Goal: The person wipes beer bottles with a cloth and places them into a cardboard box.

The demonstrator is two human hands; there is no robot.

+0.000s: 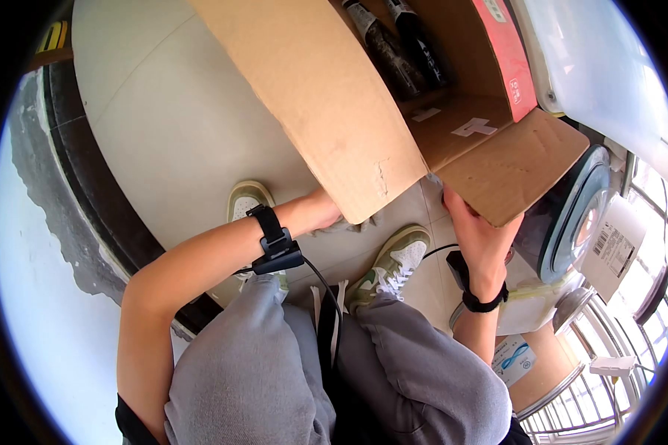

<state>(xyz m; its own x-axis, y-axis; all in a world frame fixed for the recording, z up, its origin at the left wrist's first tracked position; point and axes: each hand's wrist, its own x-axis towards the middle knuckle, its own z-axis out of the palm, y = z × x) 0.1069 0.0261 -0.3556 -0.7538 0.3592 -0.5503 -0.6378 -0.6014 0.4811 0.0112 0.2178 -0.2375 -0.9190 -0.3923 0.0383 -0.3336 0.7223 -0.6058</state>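
Observation:
An opened brown cardboard box (pixel 464 148) with a red printed side is in front of me, its flaps folded outward. Two dark bottles (pixel 416 52) lie inside it at the far end. My left hand (pixel 321 210) reaches behind the large left flap (pixel 334 119), which hides its fingers. Below the near flap (pixel 516 170), my right hand (pixel 486 233) presses against the cardboard with its fingers bent around it, partly out of sight. Each wrist wears a black strap with a small device.
My shoes (pixel 397 259) stand on the tiled floor (pixel 163 96) under the box. At the right are a round blue-grey lid (pixel 571 215), a white labelled carton (pixel 608 248) and a metal wire rack (pixel 586 400). A dark ledge (pixel 89 163) runs along the left wall.

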